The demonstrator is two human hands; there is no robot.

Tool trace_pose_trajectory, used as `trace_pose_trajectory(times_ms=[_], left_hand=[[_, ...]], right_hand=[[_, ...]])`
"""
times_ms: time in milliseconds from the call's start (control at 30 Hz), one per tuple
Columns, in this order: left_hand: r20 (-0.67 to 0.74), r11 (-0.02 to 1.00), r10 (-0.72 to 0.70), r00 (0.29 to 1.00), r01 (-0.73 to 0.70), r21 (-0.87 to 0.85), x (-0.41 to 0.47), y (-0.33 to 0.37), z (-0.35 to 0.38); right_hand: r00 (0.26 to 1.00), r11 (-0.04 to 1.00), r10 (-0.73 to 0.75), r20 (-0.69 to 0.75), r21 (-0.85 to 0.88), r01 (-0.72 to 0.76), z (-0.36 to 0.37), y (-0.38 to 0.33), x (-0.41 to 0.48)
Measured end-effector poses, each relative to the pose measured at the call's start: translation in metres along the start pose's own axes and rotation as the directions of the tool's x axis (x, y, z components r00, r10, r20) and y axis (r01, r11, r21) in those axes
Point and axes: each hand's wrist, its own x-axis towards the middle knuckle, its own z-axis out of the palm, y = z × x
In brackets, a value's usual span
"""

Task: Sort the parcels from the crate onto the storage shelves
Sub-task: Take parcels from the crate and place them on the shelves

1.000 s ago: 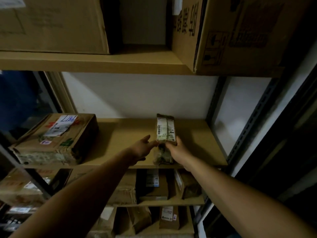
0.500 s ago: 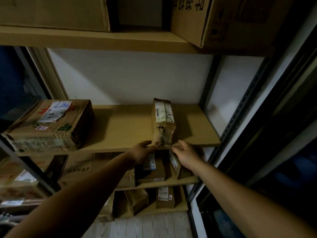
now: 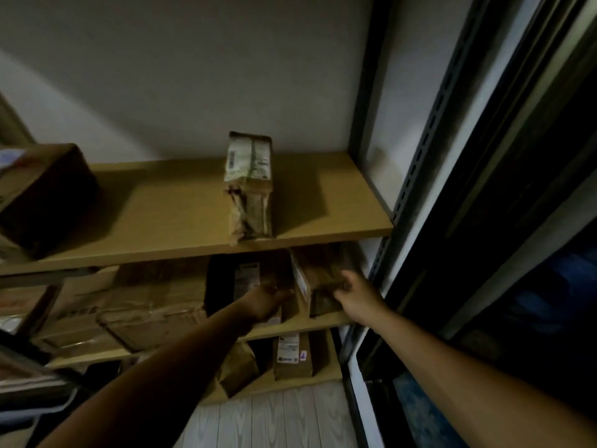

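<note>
**Currently shelved: one narrow parcel, both hands off it**

- Storage shelves, tan wooden boards (image 3: 168, 231) on dark slotted metal uprights: three tiers in view, each carrying stock
- Large brown cardboard box (image 3: 48, 195): left end of the highest tier in view, blurred
- Flat tape-wrapped brown parcels (image 3: 145, 308): middle tier, left side
- Narrow brown paper parcel with white printed label (image 3: 250, 189): upright on the highest tier in view, right of centre, its foot at the front edge; neither hand touches it, so judged placed
- Left hand (image 3: 268, 302): below that tier, in front of a dark parcel (image 3: 239, 279); fingers loosely curled, nothing seen in them
- Right hand (image 3: 355, 295): in front of a small brown parcel (image 3: 323, 273) on the middle tier; fingers curled, contact with it cannot be told
- Crate: out of view, so the count left to sort is unknown
</note>
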Motion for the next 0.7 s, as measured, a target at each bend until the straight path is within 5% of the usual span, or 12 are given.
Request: trace_pose_trajectory(times_ms=[300,500,700], left_hand=[[-0.07,0.988,0.14,0.988,-0.144,-0.062,0.115,-0.051,0.061],[-0.151,0.966,0.193,0.969,-0.215,-0.145,0.163,-0.071,0.094],[-0.097,0.895,0.252,0.963,-0.27,-0.355,0.176,-0.106,0.108]], right_hand=[[0.952,0.964,-0.211,-0.222,-0.206,0.165,0.057,0.077,0.083],[0.932,0.987,-0.155,-0.327,-0.092,0.132,0.083,0.102,0.134],[0.837,0.933,-0.309,-0.451,0.028,0.359,0.108,0.12,0.14]])
